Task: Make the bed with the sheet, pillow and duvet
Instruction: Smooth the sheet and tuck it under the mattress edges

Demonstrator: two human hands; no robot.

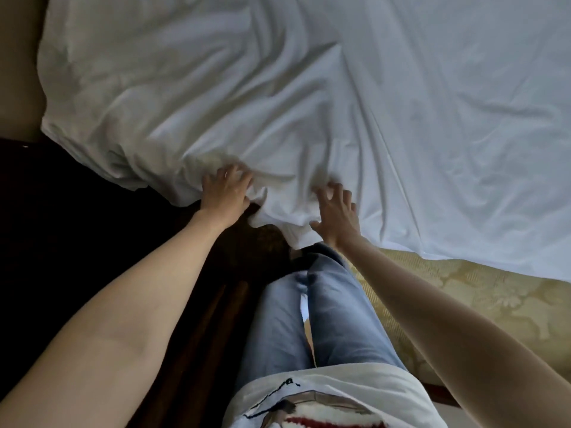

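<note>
A white sheet lies spread and wrinkled over the bed, its near corner bunched and hanging over the mattress edge. My left hand grips the bunched fabric at that corner, fingers curled into the folds. Just to the right, my right hand has its fingers spread and lies on the sheet's hanging edge, thumb out to the left. The yellow patterned mattress shows bare below the sheet on the right. No pillow or duvet can be told apart from the white cloth.
Dark floor lies left of the bed. My legs in light blue jeans stand against the mattress side. A brownish wall or headboard surface runs along the far left.
</note>
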